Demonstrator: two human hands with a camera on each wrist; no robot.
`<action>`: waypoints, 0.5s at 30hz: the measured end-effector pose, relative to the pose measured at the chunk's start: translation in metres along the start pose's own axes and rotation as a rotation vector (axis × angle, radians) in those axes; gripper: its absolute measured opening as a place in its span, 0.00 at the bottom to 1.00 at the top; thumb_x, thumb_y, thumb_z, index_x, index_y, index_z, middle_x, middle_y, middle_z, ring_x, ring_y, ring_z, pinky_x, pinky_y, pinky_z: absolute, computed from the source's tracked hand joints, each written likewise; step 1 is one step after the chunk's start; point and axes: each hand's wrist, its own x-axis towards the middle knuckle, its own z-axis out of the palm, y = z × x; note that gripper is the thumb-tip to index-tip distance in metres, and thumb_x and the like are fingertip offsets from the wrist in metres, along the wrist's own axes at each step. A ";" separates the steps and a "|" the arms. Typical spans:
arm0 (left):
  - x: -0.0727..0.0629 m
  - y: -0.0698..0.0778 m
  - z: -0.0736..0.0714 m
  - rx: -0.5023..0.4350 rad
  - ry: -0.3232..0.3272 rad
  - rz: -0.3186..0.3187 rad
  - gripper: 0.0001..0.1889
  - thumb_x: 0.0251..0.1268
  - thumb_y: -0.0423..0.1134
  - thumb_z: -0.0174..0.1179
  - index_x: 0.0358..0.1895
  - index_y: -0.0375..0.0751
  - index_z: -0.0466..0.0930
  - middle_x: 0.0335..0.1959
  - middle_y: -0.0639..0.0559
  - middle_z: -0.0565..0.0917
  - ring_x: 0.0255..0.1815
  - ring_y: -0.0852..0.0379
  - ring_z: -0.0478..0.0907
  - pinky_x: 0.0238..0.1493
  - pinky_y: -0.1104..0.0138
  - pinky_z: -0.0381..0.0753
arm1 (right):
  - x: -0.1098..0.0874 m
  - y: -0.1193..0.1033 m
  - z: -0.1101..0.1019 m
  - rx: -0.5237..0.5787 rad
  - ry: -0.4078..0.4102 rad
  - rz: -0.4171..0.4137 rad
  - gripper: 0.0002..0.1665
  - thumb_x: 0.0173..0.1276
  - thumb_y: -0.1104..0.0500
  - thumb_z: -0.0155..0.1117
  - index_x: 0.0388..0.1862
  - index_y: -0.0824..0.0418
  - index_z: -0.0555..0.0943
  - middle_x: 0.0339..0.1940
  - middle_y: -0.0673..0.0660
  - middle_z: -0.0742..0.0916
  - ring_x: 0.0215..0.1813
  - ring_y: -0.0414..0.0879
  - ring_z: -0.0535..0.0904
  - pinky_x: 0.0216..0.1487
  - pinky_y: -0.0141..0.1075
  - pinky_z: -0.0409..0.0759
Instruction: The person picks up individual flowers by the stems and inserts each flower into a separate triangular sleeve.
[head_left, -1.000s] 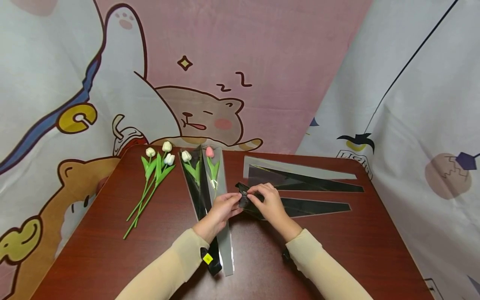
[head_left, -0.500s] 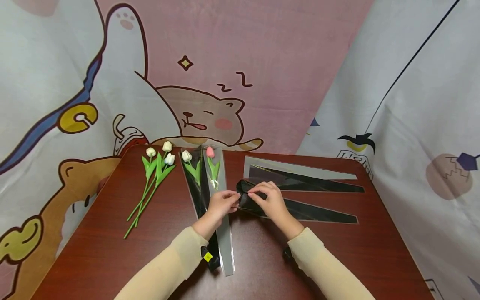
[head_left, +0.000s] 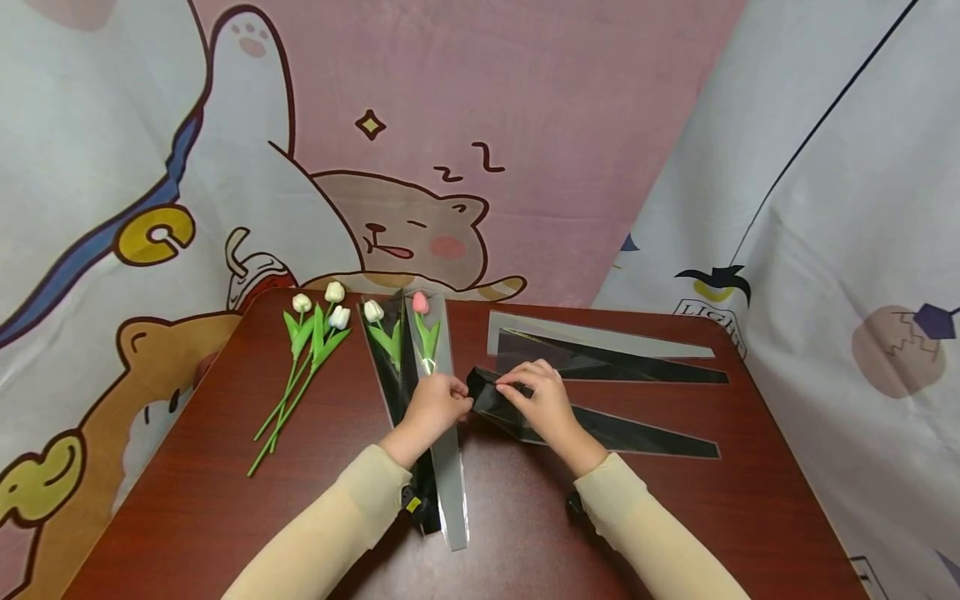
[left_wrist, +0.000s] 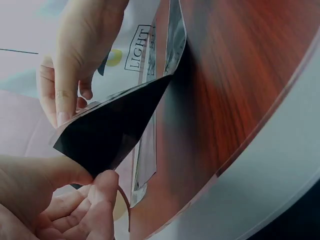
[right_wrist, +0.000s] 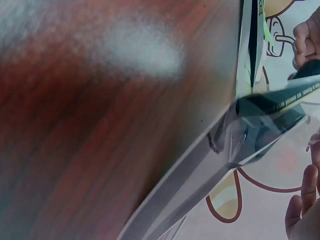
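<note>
A black, tapering flower sleeve (head_left: pixel 637 431) with clear edges is held up off the table at its wide end, its narrow tip pointing right. My left hand (head_left: pixel 433 408) pinches a corner of that wide end between thumb and forefinger, as the left wrist view shows at the sleeve's dark face (left_wrist: pixel 112 130). My right hand (head_left: pixel 542 404) pinches the upper edge with thumb and fingertips. In the right wrist view the sleeve (right_wrist: pixel 200 175) runs diagonally, its mouth spread apart, with my right hand (right_wrist: pixel 305 205) at the lower right.
Left of my hands lie two filled sleeves, one with a white tulip (head_left: pixel 372 312), one with a pink tulip (head_left: pixel 421 305). Loose white tulips (head_left: pixel 334 293) lie farther left. Flat grey (head_left: pixel 600 331) and black sleeves (head_left: pixel 675 372) lie at the back right of the brown table (head_left: pixel 525 533).
My left hand has shifted slightly left and down, and the sleeve's wide end has spread out from a bunched shape. The sleeve's tip has swung a little toward me. My right hand barely moved.
</note>
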 end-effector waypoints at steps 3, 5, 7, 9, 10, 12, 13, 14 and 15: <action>0.001 0.000 -0.003 0.031 -0.008 0.003 0.08 0.55 0.33 0.65 0.36 0.33 0.84 0.23 0.49 0.86 0.20 0.59 0.82 0.29 0.68 0.79 | 0.000 -0.001 -0.001 0.011 -0.003 0.002 0.04 0.57 0.56 0.71 0.32 0.51 0.88 0.31 0.45 0.86 0.39 0.41 0.74 0.46 0.45 0.70; 0.003 -0.002 -0.003 -0.008 -0.018 -0.012 0.08 0.56 0.34 0.65 0.37 0.33 0.85 0.23 0.48 0.86 0.22 0.56 0.83 0.28 0.68 0.80 | 0.000 -0.001 -0.001 0.016 -0.009 -0.002 0.04 0.57 0.56 0.71 0.32 0.51 0.88 0.31 0.45 0.86 0.39 0.40 0.74 0.46 0.45 0.71; 0.004 -0.004 -0.003 -0.076 -0.035 -0.045 0.09 0.58 0.36 0.65 0.37 0.33 0.85 0.22 0.48 0.85 0.23 0.52 0.84 0.27 0.67 0.80 | 0.000 -0.001 -0.001 0.018 -0.010 -0.013 0.04 0.57 0.56 0.71 0.32 0.51 0.88 0.31 0.45 0.86 0.39 0.41 0.74 0.46 0.44 0.71; 0.005 -0.006 -0.003 -0.132 -0.046 -0.066 0.09 0.59 0.38 0.64 0.38 0.34 0.84 0.21 0.48 0.85 0.25 0.50 0.84 0.25 0.67 0.80 | 0.000 0.000 -0.001 0.011 -0.009 -0.028 0.04 0.57 0.56 0.72 0.32 0.52 0.88 0.31 0.45 0.86 0.39 0.41 0.74 0.45 0.44 0.71; 0.006 -0.007 -0.004 -0.157 -0.050 -0.076 0.10 0.59 0.39 0.64 0.38 0.34 0.85 0.20 0.48 0.85 0.25 0.48 0.84 0.25 0.66 0.81 | 0.000 0.001 0.000 0.007 -0.005 -0.035 0.04 0.56 0.56 0.72 0.32 0.52 0.88 0.31 0.46 0.86 0.39 0.41 0.74 0.45 0.44 0.71; 0.005 -0.007 -0.005 -0.193 -0.055 -0.088 0.11 0.60 0.40 0.64 0.39 0.35 0.85 0.21 0.48 0.85 0.27 0.47 0.84 0.25 0.65 0.81 | 0.000 0.001 0.000 0.005 -0.002 -0.042 0.04 0.56 0.56 0.72 0.31 0.52 0.88 0.31 0.46 0.86 0.39 0.41 0.74 0.45 0.45 0.71; 0.005 -0.008 -0.006 -0.202 -0.054 -0.087 0.11 0.60 0.41 0.64 0.39 0.36 0.85 0.22 0.48 0.85 0.27 0.46 0.85 0.26 0.65 0.81 | 0.000 0.002 0.000 0.004 -0.001 -0.044 0.04 0.56 0.56 0.72 0.31 0.52 0.88 0.31 0.46 0.86 0.39 0.42 0.75 0.45 0.45 0.71; 0.005 -0.008 -0.007 -0.202 -0.050 -0.083 0.12 0.60 0.42 0.64 0.40 0.37 0.85 0.23 0.48 0.86 0.28 0.47 0.85 0.26 0.65 0.81 | 0.000 0.002 0.000 0.003 -0.003 -0.044 0.04 0.56 0.56 0.72 0.31 0.52 0.88 0.31 0.46 0.86 0.39 0.42 0.75 0.45 0.45 0.71; 0.004 -0.009 -0.009 -0.203 -0.047 -0.084 0.12 0.60 0.43 0.64 0.40 0.39 0.85 0.24 0.47 0.86 0.28 0.47 0.85 0.27 0.66 0.80 | 0.000 0.002 0.000 0.002 -0.006 -0.043 0.04 0.56 0.56 0.72 0.31 0.52 0.88 0.31 0.46 0.86 0.39 0.42 0.75 0.45 0.45 0.71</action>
